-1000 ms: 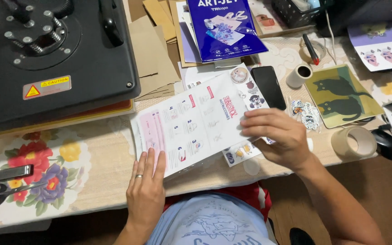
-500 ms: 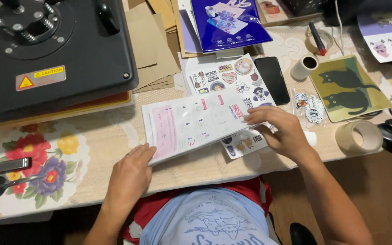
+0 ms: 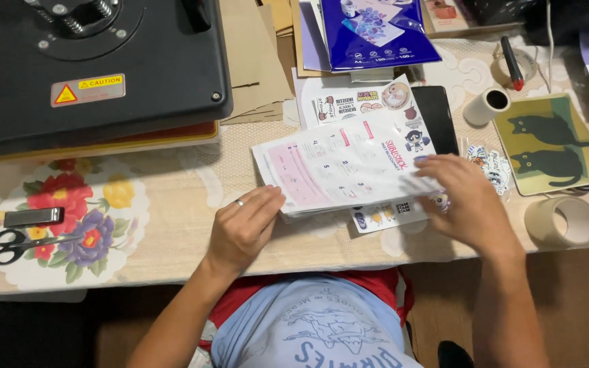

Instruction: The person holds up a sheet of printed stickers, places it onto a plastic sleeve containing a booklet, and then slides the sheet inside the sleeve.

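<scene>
A white instruction sheet with pink panels lies tilted on the table, on top of printed sticker sheets. My left hand, with a ring on one finger, rests at the sheet's lower left edge with fingertips touching it. My right hand lies flat on the sheet's right end, fingers spread and blurred by motion. Small sticker cutouts peek out below the sheet.
A black heat press fills the upper left. Scissors and a clip lie at the left. A black phone, a small roll, a cat-print mat, a tape roll and a blue paper pack surround the sheet.
The sheet has slid right and flattened on the table. My left hand moved right onto its lower left edge; my right hand stayed on its right end.
</scene>
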